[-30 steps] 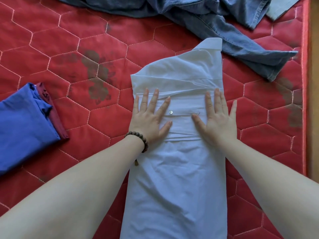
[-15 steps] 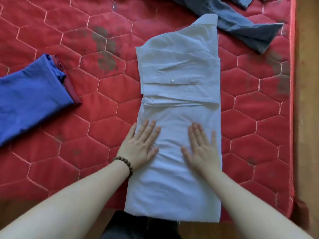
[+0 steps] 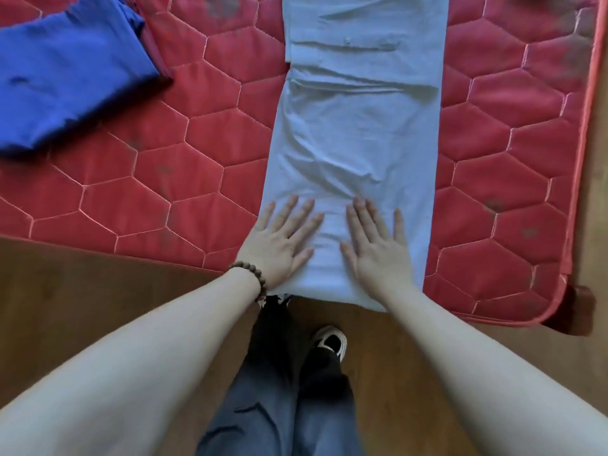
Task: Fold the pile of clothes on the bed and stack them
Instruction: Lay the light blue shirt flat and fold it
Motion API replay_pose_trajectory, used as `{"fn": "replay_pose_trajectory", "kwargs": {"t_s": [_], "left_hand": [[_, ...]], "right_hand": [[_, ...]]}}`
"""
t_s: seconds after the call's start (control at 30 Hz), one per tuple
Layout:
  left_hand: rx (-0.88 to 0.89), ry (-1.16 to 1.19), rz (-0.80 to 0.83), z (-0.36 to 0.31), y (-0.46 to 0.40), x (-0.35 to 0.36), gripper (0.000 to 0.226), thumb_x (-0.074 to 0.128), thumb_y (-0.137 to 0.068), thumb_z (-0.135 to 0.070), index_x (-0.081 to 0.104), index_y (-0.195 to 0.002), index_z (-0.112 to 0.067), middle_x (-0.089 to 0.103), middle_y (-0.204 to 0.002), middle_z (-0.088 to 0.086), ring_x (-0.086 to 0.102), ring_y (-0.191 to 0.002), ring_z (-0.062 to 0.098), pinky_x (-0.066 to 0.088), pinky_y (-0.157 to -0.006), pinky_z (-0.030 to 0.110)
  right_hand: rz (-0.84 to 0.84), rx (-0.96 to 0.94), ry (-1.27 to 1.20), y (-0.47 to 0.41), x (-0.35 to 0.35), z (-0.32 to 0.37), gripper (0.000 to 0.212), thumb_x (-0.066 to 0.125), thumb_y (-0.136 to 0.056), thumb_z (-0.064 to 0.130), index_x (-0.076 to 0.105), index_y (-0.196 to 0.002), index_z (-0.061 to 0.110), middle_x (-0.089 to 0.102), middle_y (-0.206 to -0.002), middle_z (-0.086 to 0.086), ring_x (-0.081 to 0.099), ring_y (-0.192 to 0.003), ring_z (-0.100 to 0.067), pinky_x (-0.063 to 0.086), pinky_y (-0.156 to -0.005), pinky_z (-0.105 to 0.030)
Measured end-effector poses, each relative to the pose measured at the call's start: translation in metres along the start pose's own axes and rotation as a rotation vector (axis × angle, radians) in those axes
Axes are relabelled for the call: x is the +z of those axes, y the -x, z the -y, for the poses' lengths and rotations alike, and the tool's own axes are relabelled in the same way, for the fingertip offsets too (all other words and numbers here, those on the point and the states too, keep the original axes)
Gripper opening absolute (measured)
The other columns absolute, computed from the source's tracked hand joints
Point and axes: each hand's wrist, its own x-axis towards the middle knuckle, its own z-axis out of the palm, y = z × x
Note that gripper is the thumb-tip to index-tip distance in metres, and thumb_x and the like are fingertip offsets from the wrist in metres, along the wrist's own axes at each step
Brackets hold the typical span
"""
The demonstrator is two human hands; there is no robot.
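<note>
1. Red quilted mattress (image 3: 204,179): fills the upper part of the view; its near edge runs beside the wooden floor (image 3: 82,291).
2. Pale blue shirt (image 3: 355,133): lies lengthwise on the mattress as a long narrow strip, side folds already laid in, with a button placket visible at the far end. Its near hem slightly overhangs the mattress edge.
3. Folded blue garment (image 3: 65,70): rests well apart to the left, with a red garment edge (image 3: 153,44) showing under it. Judged to be the stack location.
4. Left hand (image 3: 279,245): flat, fingers spread, pressing the hem end of the shirt near its left edge.
5. Right hand (image 3: 378,251): flat, fingers straight, pressing just beside the left hand.
6. Beaded bracelet (image 3: 250,278): on the left wrist.
7. Step in hand: smoothing the strip at its hem end.
8. Next move, as judged: pinch both hem corners and fold the hem toward the collar, keeping the edges aligned, then transfer the shirt to the stack.
</note>
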Motion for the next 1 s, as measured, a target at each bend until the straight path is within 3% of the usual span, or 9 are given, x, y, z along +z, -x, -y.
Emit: {"fn": "replay_pose_trajectory", "kwargs": {"t_s": [0.1, 0.2, 0.43, 0.57, 0.67, 0.8, 0.87, 0.93, 1.0], "left_hand": [[0.01, -0.035, 0.018, 0.03, 0.032, 0.005, 0.061, 0.009, -0.099, -0.052, -0.007, -0.154, -0.03, -0.001, -0.161, 0.0, -0.012, -0.148, 0.02, -0.004, -0.119, 0.045], [0.13, -0.023, 0.031, 0.056, 0.048, 0.001, 0.057, 0.009, -0.102, -0.045, 0.004, -0.155, -0.026, 0.007, -0.161, 0.003, -0.004, -0.149, 0.022, 0.001, -0.12, 0.046], [0.174, -0.089, -0.112, 0.093, 0.031, -0.016, 0.067, 0.024, -0.086, -0.002, 0.017, -0.152, -0.015, 0.026, -0.156, 0.009, -0.007, -0.149, 0.021, -0.002, -0.121, 0.045], [0.358, -0.088, -0.13, 0.073, 0.011, -0.016, 0.063, 0.032, -0.087, -0.002, 0.028, -0.149, -0.013, 0.034, -0.153, 0.013, 0.023, -0.143, 0.031, 0.004, -0.12, 0.045], [0.536, -0.107, -0.036, 0.065, 0.014, -0.015, 0.09, 0.053, -0.071, 0.007, 0.021, -0.151, -0.017, 0.026, -0.157, 0.01, 0.021, -0.144, 0.028, 0.003, -0.119, 0.042], [0.538, 0.117, 0.083, 0.065, 0.021, -0.03, 0.079, 0.06, -0.067, 0.005, 0.045, -0.143, -0.014, 0.041, -0.15, 0.008, 0.034, -0.14, 0.024, 0.019, -0.118, 0.039], [0.316, 0.439, 0.073, 0.066, 0.02, -0.05, 0.036, 0.049, -0.083, -0.014, 0.066, -0.114, -0.011, 0.068, -0.117, 0.008, 0.059, -0.113, 0.028, 0.044, -0.098, 0.04], [-0.095, 0.765, 0.17, 0.07, 0.004, -0.07, 0.055, 0.031, -0.091, -0.044, 0.065, -0.088, 0.0, 0.07, -0.083, 0.015, 0.064, -0.08, 0.034, 0.05, -0.073, 0.042], [-0.472, 1.011, 0.232, 0.076, -0.017, -0.082, 0.077, 0.025, -0.09, -0.067, 0.063, -0.077, -0.001, 0.067, -0.071, 0.012, 0.061, -0.064, 0.026, 0.049, -0.064, 0.034]], "right_hand": [[0.056, 0.088, 0.057, 0.04, 0.004, -0.04, 0.064, 0.022, -0.098, 0.049, 0.014, -0.151, 0.013, 0.01, -0.158, -0.002, 0.013, -0.147, -0.02, 0.007, -0.115, -0.055], [0.132, 0.033, 0.055, 0.062, -0.004, -0.065, 0.067, 0.013, -0.099, 0.056, 0.01, -0.153, 0.017, 0.008, -0.159, -0.002, 0.01, -0.148, -0.02, 0.003, -0.118, -0.051], [0.005, 0.204, -0.025, 0.066, -0.031, -0.113, 0.058, 0.032, -0.093, 0.024, 0.027, -0.151, 0.018, 0.022, -0.159, -0.01, 0.019, -0.146, -0.029, 0.013, -0.117, -0.058], [0.03, -0.137, 0.057, 0.062, -0.028, -0.104, 0.064, 0.043, -0.09, 0.031, 0.024, -0.15, 0.024, 0.026, -0.157, -0.011, 0.025, -0.144, -0.031, 0.016, -0.115, -0.059], [0.093, -0.429, 0.151, 0.068, -0.027, -0.1, 0.071, 0.053, -0.078, 0.017, 0.038, -0.146, 0.026, 0.031, -0.155, -0.009, 0.028, -0.142, -0.03, 0.019, -0.113, -0.06], [0.214, -0.449, -0.085, 0.074, -0.039, -0.088, 0.061, 0.046, -0.08, 0.002, 0.055, -0.135, 0.026, 0.05, -0.144, 0.001, 0.044, -0.135, -0.022, 0.021, -0.114, -0.044], [0.384, -0.159, -0.506, 0.065, -0.072, -0.077, 0.047, 0.046, -0.093, 0.005, 0.062, -0.126, 0.034, 0.057, -0.134, 0.017, 0.052, -0.124, -0.004, 0.029, -0.111, -0.027], [0.477, 0.174, -0.929, 0.043, -0.105, -0.071, 0.028, 0.046, -0.099, 0.017, 0.073, -0.101, 0.026, 0.069, -0.1, 0.019, 0.064, -0.086, 0.0, 0.047, -0.083, -0.023], [0.483, 0.5, -1.187, 0.015, -0.117, -0.075, 0.03, 0.045, -0.098, 0.007, 0.068, -0.079, 0.011, 0.062, -0.065, 0.006, 0.053, -0.056, -0.009, 0.045, -0.056, -0.022]]}}
